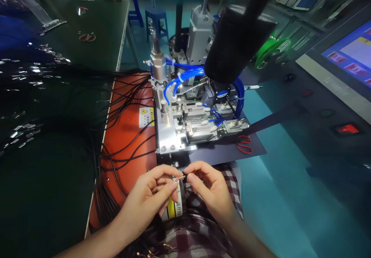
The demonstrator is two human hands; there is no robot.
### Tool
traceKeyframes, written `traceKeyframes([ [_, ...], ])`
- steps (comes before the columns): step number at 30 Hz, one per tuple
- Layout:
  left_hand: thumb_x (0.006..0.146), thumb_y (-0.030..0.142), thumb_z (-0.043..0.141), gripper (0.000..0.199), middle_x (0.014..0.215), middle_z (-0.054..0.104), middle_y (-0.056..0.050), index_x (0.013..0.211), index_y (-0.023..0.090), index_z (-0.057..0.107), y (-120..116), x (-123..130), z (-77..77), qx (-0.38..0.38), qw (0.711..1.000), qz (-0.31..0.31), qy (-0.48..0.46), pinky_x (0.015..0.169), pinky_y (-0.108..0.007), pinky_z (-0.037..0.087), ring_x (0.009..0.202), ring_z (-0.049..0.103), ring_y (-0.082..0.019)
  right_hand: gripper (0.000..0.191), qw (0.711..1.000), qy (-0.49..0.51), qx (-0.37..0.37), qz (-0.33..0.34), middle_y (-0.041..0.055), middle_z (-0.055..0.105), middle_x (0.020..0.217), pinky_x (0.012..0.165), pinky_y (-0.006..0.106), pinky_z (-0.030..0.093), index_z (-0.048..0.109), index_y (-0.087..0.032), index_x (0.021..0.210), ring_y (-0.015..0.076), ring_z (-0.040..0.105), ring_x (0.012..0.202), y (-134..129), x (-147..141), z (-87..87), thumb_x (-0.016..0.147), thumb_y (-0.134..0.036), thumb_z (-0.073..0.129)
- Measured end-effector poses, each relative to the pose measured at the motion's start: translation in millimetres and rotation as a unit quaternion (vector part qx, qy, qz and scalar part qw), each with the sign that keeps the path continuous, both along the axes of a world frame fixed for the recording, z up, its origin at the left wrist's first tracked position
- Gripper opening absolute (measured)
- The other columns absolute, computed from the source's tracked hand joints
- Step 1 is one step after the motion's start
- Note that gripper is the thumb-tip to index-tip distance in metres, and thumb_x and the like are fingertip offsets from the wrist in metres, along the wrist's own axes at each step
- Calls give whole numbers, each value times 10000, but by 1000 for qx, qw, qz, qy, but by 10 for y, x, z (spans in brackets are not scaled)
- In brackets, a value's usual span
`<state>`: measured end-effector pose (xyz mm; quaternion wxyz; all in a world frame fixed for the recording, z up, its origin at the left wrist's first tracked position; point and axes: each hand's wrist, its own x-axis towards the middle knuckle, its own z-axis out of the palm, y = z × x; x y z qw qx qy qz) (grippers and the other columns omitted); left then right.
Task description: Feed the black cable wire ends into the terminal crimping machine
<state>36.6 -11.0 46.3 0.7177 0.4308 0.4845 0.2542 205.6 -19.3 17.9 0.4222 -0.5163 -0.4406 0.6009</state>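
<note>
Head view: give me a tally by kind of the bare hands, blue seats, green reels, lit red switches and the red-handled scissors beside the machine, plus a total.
Bare hands: 2 (left hand, right hand)
Blue seats: 2 (near stool, partly hidden seat)
Green reel: 1
Lit red switch: 1
Red-handled scissors: 1
Total: 7

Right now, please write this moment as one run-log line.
left hand: pinching thin coloured wires; right hand: fingertips beside them; beyond: metal machine, blue tubes
</note>
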Motion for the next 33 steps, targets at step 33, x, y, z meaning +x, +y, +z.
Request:
traceKeyframes([
  [33,799,342,632,193,552,495,65,835,159,580,27,-42,-13,-37,999,-6,-9,375,-155,201,399,306,-24,149,978,-16,147,149,32,637,881,749,325,466,683,-225,922,176,582,832,248,152,108,865,-183,552],
])
